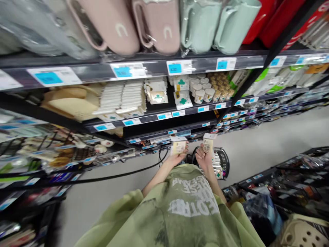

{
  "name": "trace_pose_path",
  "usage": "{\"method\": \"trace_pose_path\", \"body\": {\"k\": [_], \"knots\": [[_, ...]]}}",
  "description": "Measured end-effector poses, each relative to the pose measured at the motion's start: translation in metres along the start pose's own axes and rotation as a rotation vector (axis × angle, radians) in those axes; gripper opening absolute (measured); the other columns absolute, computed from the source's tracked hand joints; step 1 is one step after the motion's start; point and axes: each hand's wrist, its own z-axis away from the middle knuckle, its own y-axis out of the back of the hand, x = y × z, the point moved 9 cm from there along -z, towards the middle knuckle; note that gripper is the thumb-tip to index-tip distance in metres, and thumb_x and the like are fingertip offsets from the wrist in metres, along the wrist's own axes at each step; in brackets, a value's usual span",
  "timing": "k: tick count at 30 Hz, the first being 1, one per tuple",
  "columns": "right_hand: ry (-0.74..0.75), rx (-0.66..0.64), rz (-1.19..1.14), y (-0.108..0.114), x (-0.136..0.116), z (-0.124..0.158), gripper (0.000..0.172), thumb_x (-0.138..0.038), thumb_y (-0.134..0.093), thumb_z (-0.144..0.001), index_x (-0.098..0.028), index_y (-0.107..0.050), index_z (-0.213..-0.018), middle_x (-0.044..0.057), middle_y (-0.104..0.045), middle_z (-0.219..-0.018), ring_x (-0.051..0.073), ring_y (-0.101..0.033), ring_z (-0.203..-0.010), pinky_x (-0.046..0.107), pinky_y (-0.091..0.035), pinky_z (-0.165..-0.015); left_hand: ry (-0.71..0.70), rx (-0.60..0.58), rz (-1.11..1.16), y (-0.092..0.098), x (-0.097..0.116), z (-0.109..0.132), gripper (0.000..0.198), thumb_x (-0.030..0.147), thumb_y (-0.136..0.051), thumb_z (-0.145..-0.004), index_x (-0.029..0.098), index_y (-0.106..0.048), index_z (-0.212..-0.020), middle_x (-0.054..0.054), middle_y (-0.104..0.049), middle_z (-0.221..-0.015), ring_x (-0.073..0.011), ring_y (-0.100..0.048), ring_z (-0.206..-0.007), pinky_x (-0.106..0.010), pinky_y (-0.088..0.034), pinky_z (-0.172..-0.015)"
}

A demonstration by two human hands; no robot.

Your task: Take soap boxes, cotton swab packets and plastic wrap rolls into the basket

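I am holding a cream-coloured box (178, 145) in my left hand (177, 158) and another cream box (208, 142) with small dark print in my right hand (202, 156). I am wearing an olive-green shirt (174, 212) carrying cracked white lettering. Below my hands a black basket (223, 161) is showing white packs with green clover marks. The same green clover is sitting on white boxes (182, 92) on the black shelf (144, 120), whose price tags (48, 77) are glowing bright blue on white. Above them dusty-pink mugs (154, 25) bearing a white arch mark are standing beside pale mint-green mugs (218, 22) and glossy red items (269, 20). The floor (269, 137) is looking pale grey.
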Motion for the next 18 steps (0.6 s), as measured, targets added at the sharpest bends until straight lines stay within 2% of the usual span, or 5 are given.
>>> {"method": "trace_pose_path", "body": {"k": [3,5,9,14,18], "knots": [[0.109,0.114,0.175,0.013,-0.009,-0.009,0.045,-0.054,-0.085,-0.074,-0.023,-0.053,-0.073,-0.009,-0.043,-0.052,0.007,-0.029,-0.044,0.020,-0.027,-0.042,-0.167,0.171,-0.225,0.015,0.010,-0.009,0.022,0.024,-0.085,-0.073,0.020,-0.076,-0.093,-0.003,-0.062,-0.074,-0.0107,-0.052,-0.056,-0.017,-0.037,-0.042],[0.145,0.131,0.221,0.016,-0.010,-0.012,0.052,-0.063,-0.086,-0.070,-0.023,-0.054,-0.073,-0.008,-0.047,-0.053,0.007,-0.035,-0.044,0.021,-0.031,-0.042,-0.274,0.264,-0.281,0.023,0.019,-0.012,0.032,0.030,-0.089,-0.069,0.018,-0.076,-0.096,-0.001,-0.062,-0.072,-0.0100,-0.053,-0.055,-0.017,-0.040,-0.043],[0.163,0.129,0.337,0.019,-0.006,-0.014,0.054,-0.070,-0.084,-0.070,-0.020,-0.064,-0.081,-0.004,-0.062,-0.064,0.009,-0.046,-0.048,0.023,-0.043,-0.044,-0.435,0.351,-0.311,0.027,0.042,-0.011,0.032,0.035,-0.089,-0.070,0.018,-0.074,-0.093,-0.002,-0.066,-0.083,-0.0140,-0.062,-0.066,-0.021,-0.053,-0.049],[0.235,0.191,0.504,0.026,-0.004,-0.018,0.051,-0.067,-0.083,-0.072,-0.019,-0.072,-0.086,0.000,-0.070,-0.082,0.014,-0.062,-0.067,0.024,-0.055,-0.055,-0.659,0.253,-0.552,0.001,0.070,0.000,0.022,0.037,-0.082,-0.081,0.019,-0.074,-0.091,-0.007,-0.064,-0.101,-0.0182,-0.066,-0.074,-0.033,-0.063,-0.057],[0.258,0.206,0.524,0.032,0.000,-0.027,0.051,-0.068,-0.080,-0.075,-0.019,-0.071,-0.085,0.003,-0.074,-0.087,0.017,-0.069,-0.074,0.026,-0.060,-0.062,-0.663,0.165,-0.597,-0.009,0.067,0.004,0.025,0.039,-0.080,-0.083,0.019,-0.072,-0.096,-0.006,-0.062,-0.102,-0.0172,-0.066,-0.072,-0.033,-0.063,-0.060]]}}
